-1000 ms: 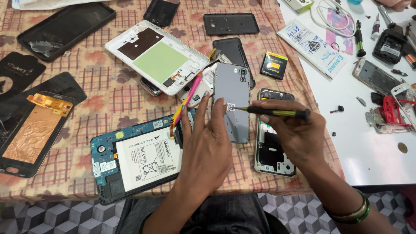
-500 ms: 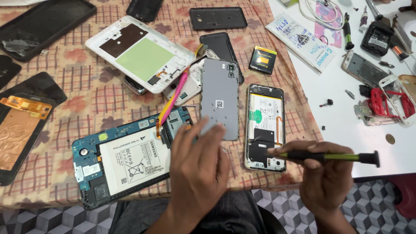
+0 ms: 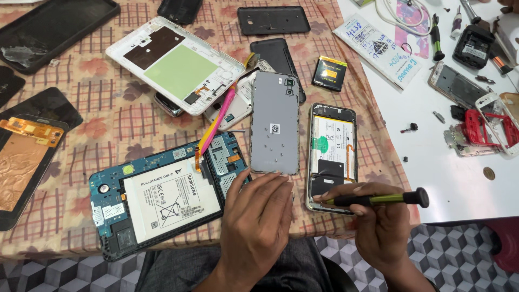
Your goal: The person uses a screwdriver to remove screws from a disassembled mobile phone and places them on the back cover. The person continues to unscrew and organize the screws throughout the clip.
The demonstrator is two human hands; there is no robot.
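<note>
My right hand [image 3: 378, 224] grips a green-and-black screwdriver [image 3: 378, 199], its tip at the lower end of an opened phone [image 3: 331, 154] whose battery and board show. My left hand [image 3: 257, 221] rests flat at the table's front edge, fingertips touching the bottom of a grey phone back cover [image 3: 275, 124] lying face down. Beside my left hand lies an opened tablet [image 3: 162, 194] with a white battery. A pink-and-yellow pry tool [image 3: 216, 121] lies across the tablet's top edge.
A white tablet frame [image 3: 173, 62] with a green panel lies behind. Black phone covers [image 3: 273, 20], a small battery [image 3: 332, 73] and dark screens [image 3: 54, 24] litter the checked cloth. A white tabletop [image 3: 432, 157] to the right holds phone frames, screws, a coin and tools.
My right hand has drawn the screwdriver down from the grey cover to the opened phone's lower end. My left hand slid back toward me, off the cover's middle.
</note>
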